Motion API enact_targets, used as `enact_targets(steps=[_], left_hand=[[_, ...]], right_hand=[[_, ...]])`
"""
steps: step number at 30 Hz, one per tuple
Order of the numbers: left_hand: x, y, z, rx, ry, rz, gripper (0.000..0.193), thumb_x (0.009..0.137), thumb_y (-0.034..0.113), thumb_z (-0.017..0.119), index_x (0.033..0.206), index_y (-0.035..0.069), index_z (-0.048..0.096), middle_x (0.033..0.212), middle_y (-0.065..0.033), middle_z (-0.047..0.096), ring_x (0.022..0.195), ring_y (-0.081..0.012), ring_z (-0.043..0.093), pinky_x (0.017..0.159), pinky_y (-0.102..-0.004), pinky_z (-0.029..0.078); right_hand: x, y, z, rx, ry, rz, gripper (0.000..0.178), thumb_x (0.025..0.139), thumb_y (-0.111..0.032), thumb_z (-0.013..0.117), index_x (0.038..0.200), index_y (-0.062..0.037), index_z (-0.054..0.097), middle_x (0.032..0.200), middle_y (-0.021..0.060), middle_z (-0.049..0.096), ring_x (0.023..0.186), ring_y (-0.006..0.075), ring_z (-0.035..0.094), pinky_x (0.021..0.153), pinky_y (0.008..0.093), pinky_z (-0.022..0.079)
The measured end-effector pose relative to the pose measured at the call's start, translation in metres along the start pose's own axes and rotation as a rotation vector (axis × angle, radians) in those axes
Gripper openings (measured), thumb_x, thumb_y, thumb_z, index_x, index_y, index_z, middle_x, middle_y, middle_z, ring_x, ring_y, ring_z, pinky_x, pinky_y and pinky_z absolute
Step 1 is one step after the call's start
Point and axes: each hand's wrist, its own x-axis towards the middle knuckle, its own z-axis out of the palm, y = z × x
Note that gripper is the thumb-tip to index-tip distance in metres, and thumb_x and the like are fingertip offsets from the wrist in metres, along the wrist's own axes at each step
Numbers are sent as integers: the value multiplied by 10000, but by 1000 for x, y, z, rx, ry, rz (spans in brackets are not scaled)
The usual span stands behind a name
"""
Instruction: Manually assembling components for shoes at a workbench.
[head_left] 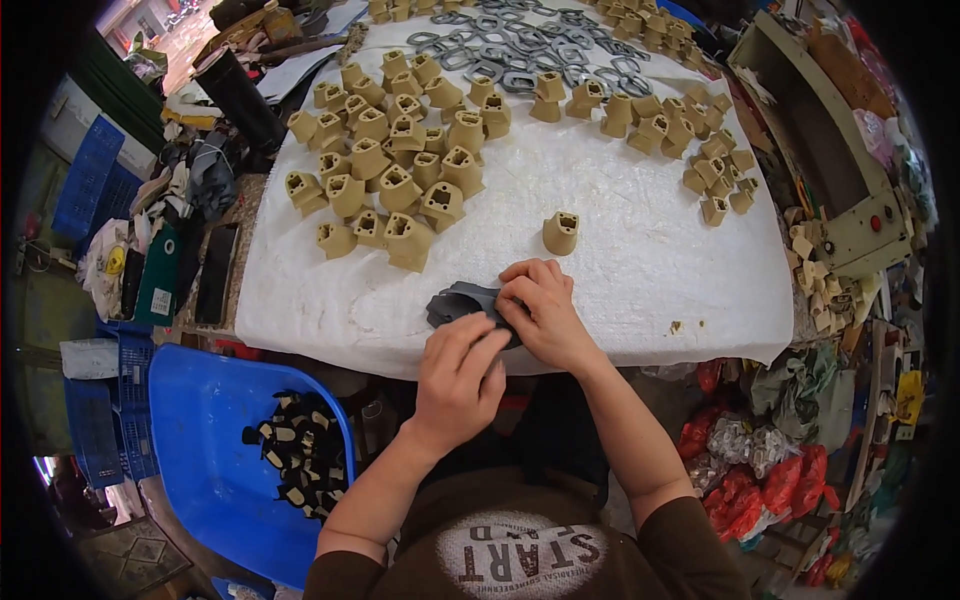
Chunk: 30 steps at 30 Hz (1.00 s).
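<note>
At the table's near edge, a dark grey hollow moulded piece (458, 303) lies under and between my hands. My right hand (541, 310) is closed on its right end, with thumb and fingers bent down onto it. My left hand (458, 378) is curled at the near side, its fingertips over the piece's lower edge; whatever they pinch is hidden. A single tan hollow moulded part (561, 234) stands upright just beyond my right hand. Many similar tan parts (398, 187) stand in a cluster farther left.
White sheeting (620, 285) covers the table. Grey ring-shaped parts (570, 50) lie at the far side, with more tan parts (715, 170) at right. A blue tub (200, 440) holding small black-and-tan pieces (300, 450) is at lower left. A metal box (815, 150) borders the right; red bags (735, 500) lie below.
</note>
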Motion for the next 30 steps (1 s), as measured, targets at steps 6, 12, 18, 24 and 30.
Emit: enact_targets(steps=[6,12,18,24,30], left_hand=[[-14,-9,18,256,-133,-75,320,675,6,622,992,44,600,1092,-112,544,1057,-298,507,903,-387,375],[-11,-11,15,314,-166,-62,311,700,34,627,1009,46,602,1114,-96,545,1064,-276,504,891,-385,376],[7,12,7,438,-133,-90,260,729,106,627,974,19,618,1150,-126,524,1043,-282,477,899,-394,357],[3,11,12,-880,-9,-793,362,982,202,336,958,-37,606,756,-87,625,640,-133,552,592,-256,430],[13,20,14,-1170,83,-855,405,982,249,318,1223,-52,444,857,-121,606,674,-181,574,572,-285,435]], right_hand=[[-5,19,-9,284,151,8,32,845,-67,565,866,-45,556,1036,83,543,891,197,499,765,292,388],[-14,11,-19,648,311,191,55,849,-39,558,903,-31,551,1017,109,542,866,253,515,747,296,425],[-28,-7,-37,296,217,-102,148,784,10,613,908,-44,553,1029,109,523,921,274,480,742,327,428],[-14,-16,-51,225,32,-239,197,763,-29,650,941,-51,567,1051,119,507,917,272,492,776,357,430],[41,18,-38,-149,441,289,374,722,-285,730,989,-61,594,945,141,487,885,287,512,733,386,455]])
